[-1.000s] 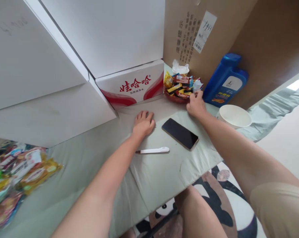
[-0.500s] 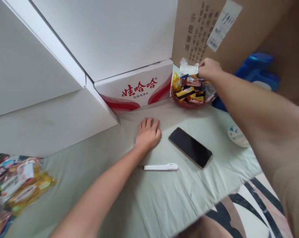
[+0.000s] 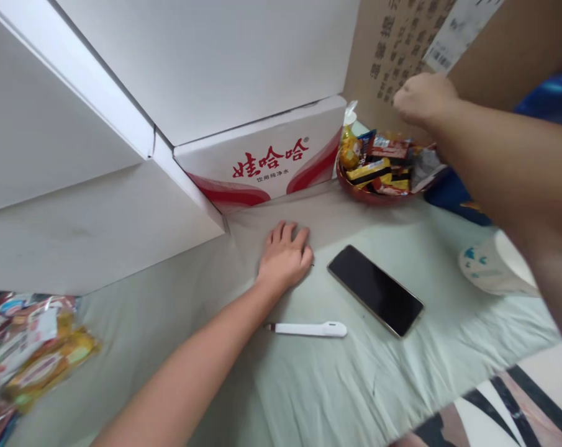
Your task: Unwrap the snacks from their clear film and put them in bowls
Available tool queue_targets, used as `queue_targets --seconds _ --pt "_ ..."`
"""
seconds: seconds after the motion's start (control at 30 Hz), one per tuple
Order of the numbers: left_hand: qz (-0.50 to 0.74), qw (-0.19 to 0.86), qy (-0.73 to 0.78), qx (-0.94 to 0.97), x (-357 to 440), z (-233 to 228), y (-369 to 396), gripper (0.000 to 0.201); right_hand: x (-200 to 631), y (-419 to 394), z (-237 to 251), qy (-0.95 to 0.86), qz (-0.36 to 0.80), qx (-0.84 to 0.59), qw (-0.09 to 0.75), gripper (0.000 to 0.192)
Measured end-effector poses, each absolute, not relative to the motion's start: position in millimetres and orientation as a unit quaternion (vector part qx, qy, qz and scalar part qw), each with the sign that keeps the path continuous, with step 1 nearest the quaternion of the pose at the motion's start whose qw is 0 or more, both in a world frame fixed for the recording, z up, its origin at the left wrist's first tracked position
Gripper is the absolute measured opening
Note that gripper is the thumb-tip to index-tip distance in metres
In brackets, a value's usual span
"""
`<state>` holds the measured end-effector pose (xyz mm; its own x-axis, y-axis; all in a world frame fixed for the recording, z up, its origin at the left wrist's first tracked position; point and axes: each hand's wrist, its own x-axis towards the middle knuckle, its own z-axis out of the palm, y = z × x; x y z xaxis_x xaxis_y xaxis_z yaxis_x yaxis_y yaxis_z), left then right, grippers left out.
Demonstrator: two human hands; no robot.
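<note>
– Pale green cloth (image 3: 308, 385), black phone (image 3: 375, 290), white pen (image 3: 308, 329) with a dark tip.
– White carton (image 3: 262, 164), red characters and red swooshes. Brown cardboard box (image 3: 378, 56), dark print, white label.
– Red bowl (image 3: 371, 194), wrappers in yellow, black, red, silver.
– White paper cup (image 3: 492, 273) with blue marks. Blue bottle (image 3: 551, 93), blurred.

Red snack bowl (image 3: 372, 194) — heaped, upright

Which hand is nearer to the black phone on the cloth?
Left. The left hand rests flat on the cloth just left of the phone; the right hand is raised beyond the snack bowl.
</note>
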<state>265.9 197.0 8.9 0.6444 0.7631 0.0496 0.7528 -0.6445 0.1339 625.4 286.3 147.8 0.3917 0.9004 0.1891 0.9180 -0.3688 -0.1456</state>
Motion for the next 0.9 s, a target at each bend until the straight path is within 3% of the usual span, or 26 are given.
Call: queue_targets --seconds 0.13,0.23,0.3,0.5,0.67,0.77,0.9 --pt "0.061 0.05 0.419 0.905 267.5 9.8 194.9 0.05 542.7 192.8 174.0 -0.566 -0.042 -0.819 -0.08 0.043" --pt "0.065 0.045 0.421 0.903 267.1 10.2 193.3 0.05 514.1 145.4 154.4 -0.602 0.024 -0.767 -0.219 0.042" --pt "0.063 0.033 0.424 0.903 267.5 13.0 193.9 0.05 516.7 134.2 135.5 -0.593 0.035 -0.766 -0.246 0.037" --pt "0.022 0.029 0.36 0.932 311.7 45.3 213.7 0.049 550.6 155.1 104.8 -0.595 0.024 -0.783 -0.182 0.027" --pt "0.016 0.136 0.323 0.937 400.0 71.3 242.1 0.058 571.0 183.5 95.0 -0.599 0.001 -0.796 -0.091 0.018" --pt "0.019 0.14 0.338 0.931 440.0 74.9 260.0 0.057 586.0 214.1 88.6 -0.63 -0.014 -0.772 -0.082 0.021" --pt "0.055 0.132 0.378 0.915 458.9 68.0 281.0 0.053 607.3 268.5 76.3 -0.644 -0.004 -0.765 -0.022 0.041"
